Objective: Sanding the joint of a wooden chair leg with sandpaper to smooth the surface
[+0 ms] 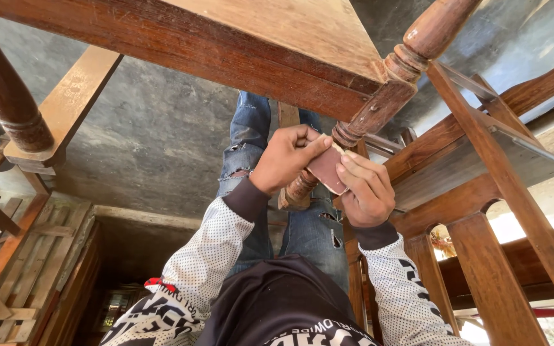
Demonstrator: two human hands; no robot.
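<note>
Wrapping part-way around a turned wooden leg [360,125], a reddish-brown sheet of sandpaper [326,170] sits at the centre of the view, pinched between both hands just below the corner of a wooden table [277,38]. Sheet is thin, flexible, matt; its lower edge curls over the right fingers. Leg is lathe-turned, with rings and a bulb, dark brown varnish worn and scuffed near the joint.

Left hand [286,160]: fingers curled, thumb extended and pressed on the upper edge of the sandpaper against the leg. Right hand [367,192]: fingers bent and closed on the sheet from the other side, knuckles upward. Hands are close together, nearly touching, both clamped on the sandpaper. Both forearms wear white dotted sleeves [203,256] with dark cuffs.

Beneath the hands: torn blue jeans [248,144] and a grey concrete floor [155,134]. Table apron shows scratches and pale bare wood on its underside. Further brown wooden furniture frames [482,192] stand to the right; slatted pieces [27,269], possibly chair backs, lie at left.
</note>
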